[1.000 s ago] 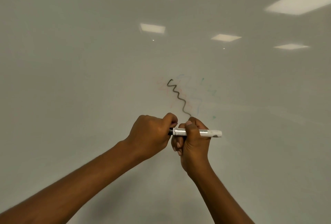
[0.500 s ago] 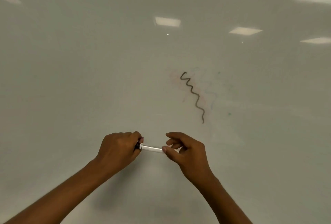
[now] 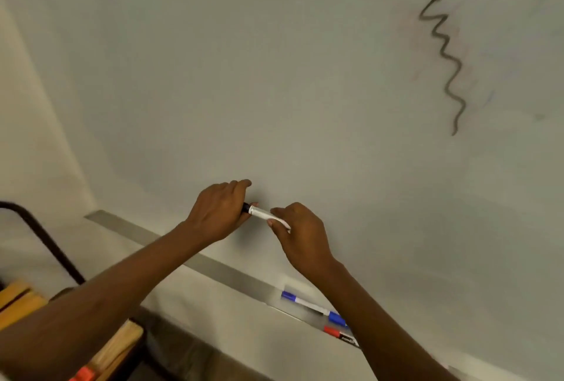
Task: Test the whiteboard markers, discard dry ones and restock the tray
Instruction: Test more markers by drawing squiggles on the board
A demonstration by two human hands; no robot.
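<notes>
A white-barrelled marker with a black end lies level between my hands in front of the whiteboard. My left hand grips its black end, and my right hand pinches the white barrel. A dark wavy test line shows on the board at the upper right. Below my right forearm, the metal tray holds a blue-capped marker and a red-capped marker, the latter partly hidden by my arm.
A dark metal frame curves up at the left edge. Wooden pieces and an orange-red object sit at the bottom left. Faint smudges of erased colour surround the wavy line.
My view has swung down and left, bringing the tray and its markers into sight. Both hands have lowered with the marker, and my right hand has closed onto the barrel again.
</notes>
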